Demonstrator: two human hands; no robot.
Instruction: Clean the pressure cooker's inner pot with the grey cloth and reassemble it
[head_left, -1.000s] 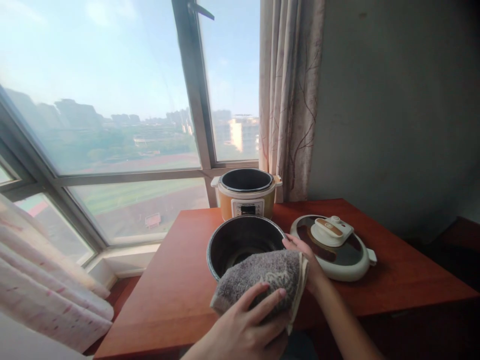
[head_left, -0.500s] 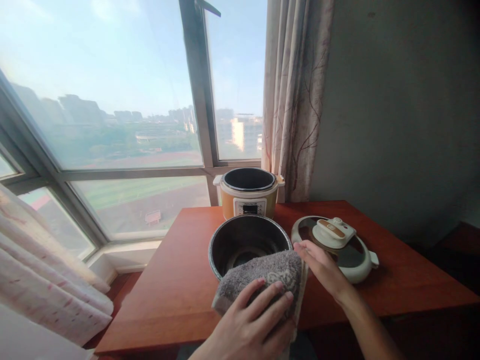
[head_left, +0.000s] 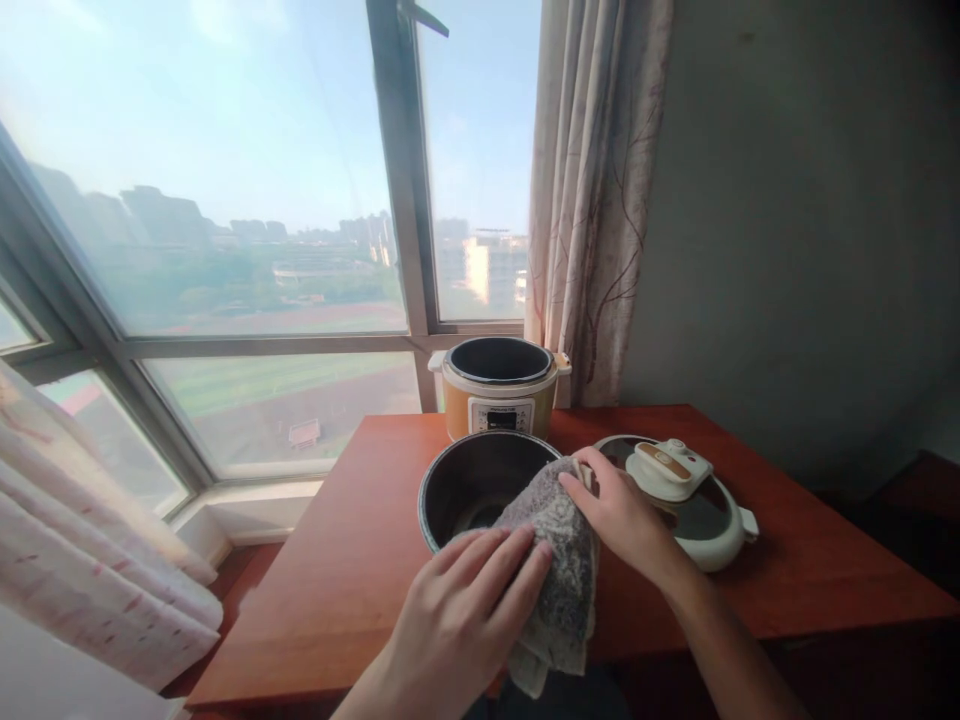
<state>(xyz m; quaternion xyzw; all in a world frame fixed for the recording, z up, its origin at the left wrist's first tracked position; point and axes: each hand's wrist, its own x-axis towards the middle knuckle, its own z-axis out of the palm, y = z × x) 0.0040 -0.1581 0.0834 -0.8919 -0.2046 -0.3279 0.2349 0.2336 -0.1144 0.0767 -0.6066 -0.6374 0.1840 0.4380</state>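
Note:
A grey towel (head_left: 559,570) drapes over the near right rim of a dark inner pot (head_left: 454,485), part of it dipping into the pot's mouth. My right hand (head_left: 619,505) grips the towel's upper edge at the right of the rim, thumb and fingers closed on it. At the pot's front edge, my left hand (head_left: 469,605) is curled over the towel with its fingers together; the thumb is hidden. The towel's lower end hangs toward the table's front edge. The pot's near wall is hidden behind the hands and towel.
Behind the pot stands an electric cooker (head_left: 457,408) with its top uncovered. Its white-rimmed lid (head_left: 716,545) lies at the right, beside my right forearm. All rest on a reddish wooden table (head_left: 322,580). A window, curtains (head_left: 585,200) and a wall border the table.
My right hand has shifted left and up, pulling the towel's upper edge higher along the rim. The left hand has moved slightly left and up. More of the towel hangs in front.

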